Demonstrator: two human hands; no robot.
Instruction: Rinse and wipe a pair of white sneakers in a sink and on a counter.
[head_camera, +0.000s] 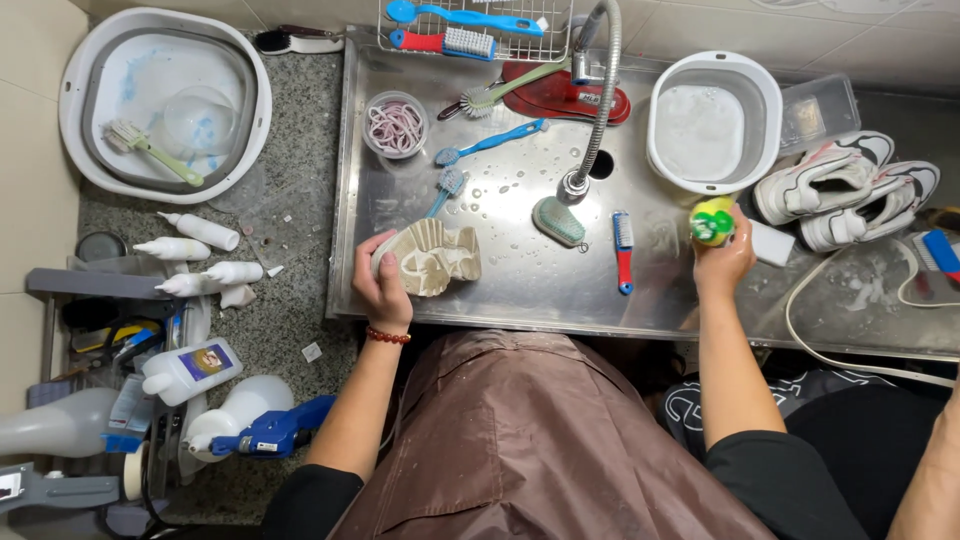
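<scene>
Beige shoe and yellow-green bottle held over the steel worktop (520, 290)

Left hand (382, 285) gripped the beige shoe (430, 258) near the worktop's front-left edge; bare wet steel lay beyond it, past a red-handled brush (623, 252); right hand (722, 262) clasped the yellow-green bottle (712, 222) below the white basin (715, 122).

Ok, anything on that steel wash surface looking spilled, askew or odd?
Mostly wet clutter: water droplets all over the steel surface, and brushes lie scattered at angles. The beige shoe under the left hand lies on its side. The right hand holds a yellow-green bottle.

Left hand (383, 283) clasps a beige shoe (432, 257); right hand (722, 262) grips a yellow-green bottle (712, 222).
</scene>
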